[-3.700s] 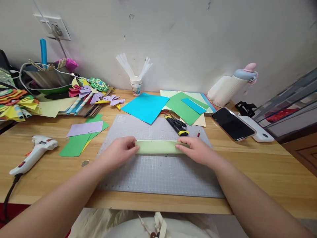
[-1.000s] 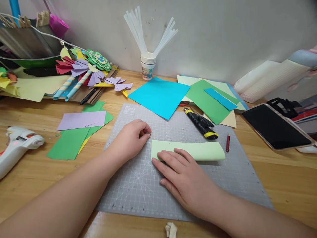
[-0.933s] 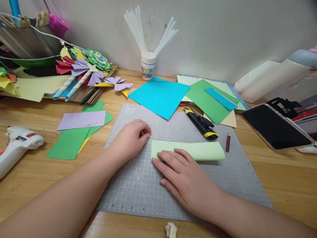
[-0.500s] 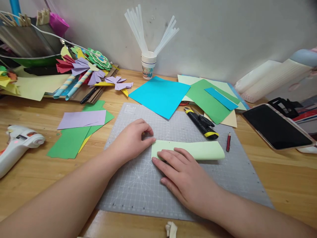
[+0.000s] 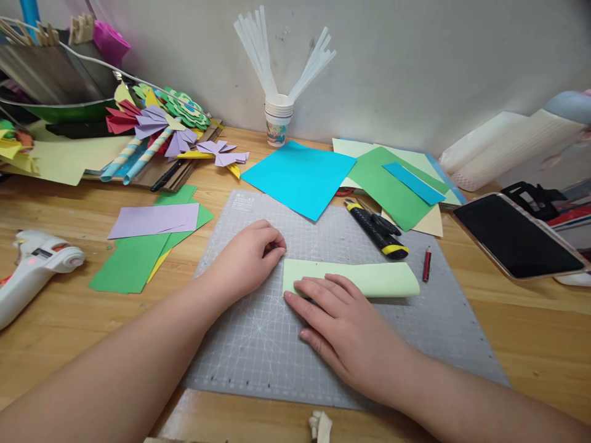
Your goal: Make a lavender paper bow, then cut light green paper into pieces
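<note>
A pale green sheet of paper (image 5: 383, 280), folded over lengthwise, lies on the grey cutting mat (image 5: 249, 363). Its right end bulges in a soft curve, while the left end looks flat. My right hand (image 5: 339, 326) rests on the left part of the paper, fingers stretched out and pressing its lower edge. Just off the paper's upper left corner is my left hand (image 5: 249, 255); its fingers are curled in with the thumb against them, and I see nothing between them.
Beyond the paper lie a black-and-yellow utility knife (image 5: 378, 231), a short red pencil (image 5: 427, 264) and a blue sheet (image 5: 300, 178). Paper cups (image 5: 278, 120) hold white sticks. At left are a glue gun (image 5: 37, 271) and a purple strip (image 5: 154, 220); at right, a tablet (image 5: 517, 237).
My left thumb has drawn back from the paper's upper left corner and closed toward the fingers. My right hand and the paper have stayed in place.
</note>
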The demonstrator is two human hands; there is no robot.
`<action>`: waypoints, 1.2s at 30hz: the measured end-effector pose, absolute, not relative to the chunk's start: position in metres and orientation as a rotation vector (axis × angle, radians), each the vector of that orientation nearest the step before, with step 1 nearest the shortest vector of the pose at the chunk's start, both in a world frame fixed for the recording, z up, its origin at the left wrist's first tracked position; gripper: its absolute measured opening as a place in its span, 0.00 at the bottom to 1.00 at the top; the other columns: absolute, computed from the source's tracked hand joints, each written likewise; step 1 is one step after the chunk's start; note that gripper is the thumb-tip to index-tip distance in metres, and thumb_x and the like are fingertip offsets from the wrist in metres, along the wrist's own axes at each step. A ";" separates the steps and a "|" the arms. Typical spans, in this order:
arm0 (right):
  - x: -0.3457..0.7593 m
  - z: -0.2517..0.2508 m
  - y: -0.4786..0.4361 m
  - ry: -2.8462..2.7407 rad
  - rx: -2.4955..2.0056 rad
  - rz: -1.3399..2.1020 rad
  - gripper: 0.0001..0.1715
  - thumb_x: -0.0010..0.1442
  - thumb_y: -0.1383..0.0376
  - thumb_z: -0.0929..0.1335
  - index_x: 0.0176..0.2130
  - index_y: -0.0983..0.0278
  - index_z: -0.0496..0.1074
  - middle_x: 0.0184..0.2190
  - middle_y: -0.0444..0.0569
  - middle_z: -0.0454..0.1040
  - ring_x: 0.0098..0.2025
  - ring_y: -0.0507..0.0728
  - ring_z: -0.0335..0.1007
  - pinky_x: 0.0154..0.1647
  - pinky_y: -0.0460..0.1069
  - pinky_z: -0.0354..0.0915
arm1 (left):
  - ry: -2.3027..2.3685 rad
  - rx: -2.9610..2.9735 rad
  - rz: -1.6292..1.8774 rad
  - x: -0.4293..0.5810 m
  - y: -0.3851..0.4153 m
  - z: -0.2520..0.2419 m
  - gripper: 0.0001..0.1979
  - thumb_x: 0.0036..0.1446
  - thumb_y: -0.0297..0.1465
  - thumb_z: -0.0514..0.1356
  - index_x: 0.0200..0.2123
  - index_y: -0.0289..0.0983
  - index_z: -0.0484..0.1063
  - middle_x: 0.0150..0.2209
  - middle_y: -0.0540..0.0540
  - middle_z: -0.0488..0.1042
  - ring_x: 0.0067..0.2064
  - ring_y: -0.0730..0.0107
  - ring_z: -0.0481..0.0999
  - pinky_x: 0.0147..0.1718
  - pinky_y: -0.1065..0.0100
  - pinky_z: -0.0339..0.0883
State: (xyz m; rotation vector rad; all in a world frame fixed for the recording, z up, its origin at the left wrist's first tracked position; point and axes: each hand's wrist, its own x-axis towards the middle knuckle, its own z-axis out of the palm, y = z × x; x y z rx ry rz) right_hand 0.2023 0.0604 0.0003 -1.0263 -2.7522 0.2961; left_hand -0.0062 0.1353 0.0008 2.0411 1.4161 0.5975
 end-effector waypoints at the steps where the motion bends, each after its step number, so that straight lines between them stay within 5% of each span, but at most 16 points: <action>1: 0.203 0.000 0.061 -2.755 -1.029 0.299 0.22 0.70 0.63 0.58 0.58 0.65 0.67 0.58 0.54 0.69 0.58 0.62 0.64 0.59 0.64 0.58 | 1.419 2.042 0.597 -0.006 0.135 0.001 0.05 0.57 0.31 0.58 0.30 0.38 0.72 0.35 0.49 0.70 0.36 0.69 0.70 0.37 0.64 0.66; 6: 0.203 0.000 0.061 -2.763 -1.043 0.319 0.22 0.69 0.63 0.59 0.59 0.64 0.67 0.58 0.54 0.69 0.58 0.62 0.63 0.60 0.64 0.57 | 1.432 2.051 0.583 -0.005 0.135 -0.001 0.06 0.52 0.33 0.64 0.32 0.38 0.72 0.35 0.50 0.69 0.36 0.68 0.70 0.37 0.64 0.65; 36: 0.200 -0.003 0.060 -2.767 -1.048 0.237 0.21 0.69 0.63 0.59 0.58 0.59 0.67 0.57 0.52 0.70 0.57 0.61 0.66 0.61 0.64 0.57 | 1.428 2.087 0.576 -0.005 0.135 -0.002 0.05 0.52 0.32 0.63 0.32 0.39 0.71 0.35 0.49 0.69 0.37 0.68 0.70 0.38 0.64 0.66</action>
